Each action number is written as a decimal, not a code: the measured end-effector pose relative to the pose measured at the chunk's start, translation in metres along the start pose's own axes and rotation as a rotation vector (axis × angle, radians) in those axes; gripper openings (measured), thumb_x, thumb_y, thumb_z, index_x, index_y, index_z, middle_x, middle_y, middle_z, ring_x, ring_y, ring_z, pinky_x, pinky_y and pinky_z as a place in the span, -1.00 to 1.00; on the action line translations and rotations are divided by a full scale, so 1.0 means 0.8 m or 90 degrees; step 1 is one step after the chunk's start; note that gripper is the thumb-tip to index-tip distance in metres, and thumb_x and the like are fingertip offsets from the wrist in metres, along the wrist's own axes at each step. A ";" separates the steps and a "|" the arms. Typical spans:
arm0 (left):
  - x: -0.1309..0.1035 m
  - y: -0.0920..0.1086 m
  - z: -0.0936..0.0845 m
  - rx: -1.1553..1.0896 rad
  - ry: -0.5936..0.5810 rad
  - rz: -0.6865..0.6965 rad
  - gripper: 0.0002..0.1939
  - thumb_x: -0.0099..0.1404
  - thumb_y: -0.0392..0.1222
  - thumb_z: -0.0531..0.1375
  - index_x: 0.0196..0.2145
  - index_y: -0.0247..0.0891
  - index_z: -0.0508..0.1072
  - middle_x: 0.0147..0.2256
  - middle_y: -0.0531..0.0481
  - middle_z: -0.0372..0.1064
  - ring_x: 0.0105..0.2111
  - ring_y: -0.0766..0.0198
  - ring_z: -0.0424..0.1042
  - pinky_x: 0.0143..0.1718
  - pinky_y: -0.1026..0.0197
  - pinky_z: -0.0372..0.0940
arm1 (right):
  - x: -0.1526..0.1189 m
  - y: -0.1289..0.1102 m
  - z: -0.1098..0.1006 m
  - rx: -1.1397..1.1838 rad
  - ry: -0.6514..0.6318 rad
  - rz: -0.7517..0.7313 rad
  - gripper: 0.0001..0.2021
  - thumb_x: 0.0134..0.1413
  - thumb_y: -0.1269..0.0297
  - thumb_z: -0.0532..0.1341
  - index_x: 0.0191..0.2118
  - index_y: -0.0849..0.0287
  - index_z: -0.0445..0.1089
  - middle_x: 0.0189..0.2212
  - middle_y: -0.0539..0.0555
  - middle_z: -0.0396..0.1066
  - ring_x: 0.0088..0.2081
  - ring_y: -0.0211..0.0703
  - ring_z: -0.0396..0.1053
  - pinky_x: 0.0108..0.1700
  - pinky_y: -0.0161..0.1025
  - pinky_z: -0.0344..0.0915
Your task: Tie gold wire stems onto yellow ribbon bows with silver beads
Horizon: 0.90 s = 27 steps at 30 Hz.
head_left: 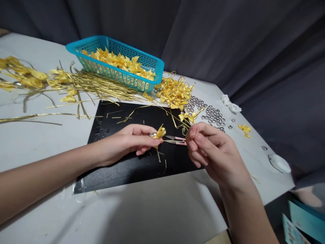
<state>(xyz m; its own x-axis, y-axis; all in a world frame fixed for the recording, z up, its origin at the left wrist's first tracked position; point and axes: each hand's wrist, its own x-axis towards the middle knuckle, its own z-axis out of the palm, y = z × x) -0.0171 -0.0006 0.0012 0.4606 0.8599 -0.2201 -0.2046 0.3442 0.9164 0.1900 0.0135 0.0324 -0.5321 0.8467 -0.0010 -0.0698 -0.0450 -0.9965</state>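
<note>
Over one black mat [109, 179], the left hand [132, 139] pinches one yellow bow [159, 132] and the right hand [213, 149] curls around I cannot tell what, one pair of scissors [173, 137] between them, one blue basket [119, 77] far left.

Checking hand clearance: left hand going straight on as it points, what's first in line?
The pink-handled scissors, just beyond the left hand in the picture. Depth is unclear: they seem to lie on the black mat, so the left hand might pass over them and meet the right hand instead.
</note>
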 end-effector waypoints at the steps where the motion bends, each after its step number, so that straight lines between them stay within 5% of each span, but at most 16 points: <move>1: 0.001 0.000 0.000 -0.017 0.004 0.005 -0.88 0.14 -0.21 0.24 -0.40 -0.33 0.47 -0.61 0.14 0.13 -0.63 0.51 0.01 -0.63 0.43 -0.03 | 0.000 0.000 0.002 0.007 0.000 -0.001 -0.91 0.18 0.27 0.16 -0.31 0.10 0.39 -0.56 -0.12 0.25 -0.69 -0.54 0.00 -0.65 -0.50 0.07; 9: 0.000 0.001 0.000 -0.074 0.006 -0.004 -0.96 0.08 -0.32 0.25 -0.45 -0.35 0.46 -0.54 0.11 0.26 -0.59 0.52 0.12 -0.60 0.47 0.06 | -0.001 0.004 0.010 -0.068 -0.003 -0.033 -0.91 0.21 0.24 0.11 -0.28 0.10 0.30 -0.62 -0.15 0.19 -0.67 -0.48 0.06 -0.63 -0.48 0.04; 15: -0.004 0.003 0.000 -0.015 -0.042 -0.021 -0.96 0.07 -0.33 0.27 -0.43 -0.31 0.48 -0.52 0.09 0.31 -0.53 0.47 0.19 -0.55 0.45 0.09 | 0.003 0.005 0.020 -0.196 -0.027 0.019 -0.88 0.22 0.29 0.07 -0.34 0.17 0.25 -0.12 0.03 0.24 -0.58 -0.53 0.16 -0.52 -0.42 0.17; 21: 0.000 -0.001 -0.001 -0.076 0.025 -0.031 -0.93 0.05 -0.31 0.29 -0.43 -0.31 0.49 -0.47 0.06 0.33 -0.48 0.43 0.25 -0.50 0.40 0.15 | 0.000 0.002 0.013 -0.156 -0.068 0.128 -0.84 0.18 0.19 0.12 -0.31 0.16 0.29 -0.62 -0.13 0.10 -0.63 -0.44 0.06 -0.60 -0.46 0.08; 27: 0.002 0.000 0.004 -0.074 0.115 -0.039 -0.87 -0.01 -0.29 0.34 -0.44 -0.33 0.50 -0.54 0.08 0.35 -0.52 0.43 0.26 -0.44 0.36 0.17 | 0.003 -0.003 0.005 -0.095 -0.049 0.117 -0.86 0.15 0.21 0.16 -0.35 0.17 0.32 -0.55 -0.11 0.16 -0.68 -0.52 0.02 -0.67 -0.49 0.02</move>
<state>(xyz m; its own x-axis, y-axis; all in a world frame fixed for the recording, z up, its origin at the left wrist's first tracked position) -0.0139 -0.0003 0.0020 0.3153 0.8862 -0.3395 -0.2836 0.4294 0.8574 0.1856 0.0134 0.0349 -0.5880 0.7880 -0.1823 0.1557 -0.1109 -0.9816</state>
